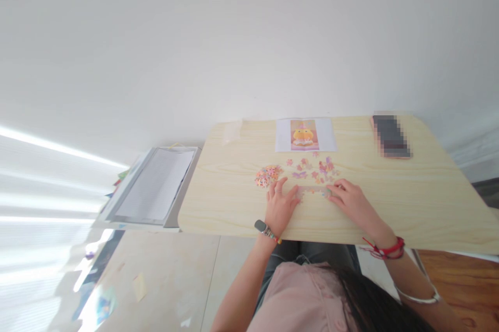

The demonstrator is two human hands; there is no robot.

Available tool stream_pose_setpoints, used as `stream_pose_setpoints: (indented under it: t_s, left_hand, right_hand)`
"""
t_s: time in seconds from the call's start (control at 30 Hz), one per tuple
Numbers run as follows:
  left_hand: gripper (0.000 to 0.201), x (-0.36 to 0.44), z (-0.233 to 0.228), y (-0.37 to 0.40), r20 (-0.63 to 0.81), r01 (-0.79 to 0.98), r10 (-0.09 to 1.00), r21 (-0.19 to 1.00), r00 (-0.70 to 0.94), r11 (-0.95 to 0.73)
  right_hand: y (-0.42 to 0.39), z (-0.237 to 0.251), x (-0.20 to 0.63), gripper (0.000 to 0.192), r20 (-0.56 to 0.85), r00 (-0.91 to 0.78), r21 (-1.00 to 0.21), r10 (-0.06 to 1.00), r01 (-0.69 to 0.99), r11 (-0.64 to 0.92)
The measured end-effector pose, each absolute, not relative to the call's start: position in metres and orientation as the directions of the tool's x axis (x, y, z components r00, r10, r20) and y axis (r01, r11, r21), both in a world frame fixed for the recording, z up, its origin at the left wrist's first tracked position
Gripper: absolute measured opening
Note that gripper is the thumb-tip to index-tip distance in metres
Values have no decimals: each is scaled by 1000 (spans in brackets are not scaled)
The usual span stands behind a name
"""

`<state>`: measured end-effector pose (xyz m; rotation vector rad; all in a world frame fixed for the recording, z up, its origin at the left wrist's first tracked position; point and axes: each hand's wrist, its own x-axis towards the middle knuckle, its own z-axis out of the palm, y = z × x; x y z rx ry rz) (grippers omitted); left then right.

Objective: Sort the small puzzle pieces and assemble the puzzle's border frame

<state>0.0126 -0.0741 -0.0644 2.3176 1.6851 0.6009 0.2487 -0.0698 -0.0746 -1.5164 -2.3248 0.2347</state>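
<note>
So you've got a joined strip of puzzle pieces (312, 188) flat on the table, right between your 2 hands. Your left hand (279, 207) has its fingers spread, with the thumb side at the strip's left end. Your right hand (348, 201) has thumb and fingertips close together at the other end; can't tell if they're pinching a piece.

Loose pieces (327, 166) are scattered just past the strip, and a heaped pile (265, 177) sits near your left fingertips. Behind those there's 1 white sheet (326, 134) with a yellow character printed in the middle. The phone (392, 136) at the far right is pixelated, so its screen's unreadable.

The table (222, 197) is pale wood grain with rounded corners, its back edge along a plain wall (249, 36) and its front edge by your body. You've got a wide stretch of tabletop right of your right hand. Papers (156, 185) lie on a stand off the left edge, text too small to read. Pale tiles (171, 269) cover the floor below.
</note>
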Motion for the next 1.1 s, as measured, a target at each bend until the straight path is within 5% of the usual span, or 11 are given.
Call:
stream_pose_setpoints:
  t_s: [0.63,1.1]
  left_hand:
    - [25,17,-60,-69,224,875,942,365,249,-318]
    - [23,-4,-66,-72,388,875,899,340,203,-344]
  right_hand:
    - [-70,-76,247,24,220,-340,-372,914,837,401]
    - [-28,-50,260,25,233,-300,-394,925,841,372]
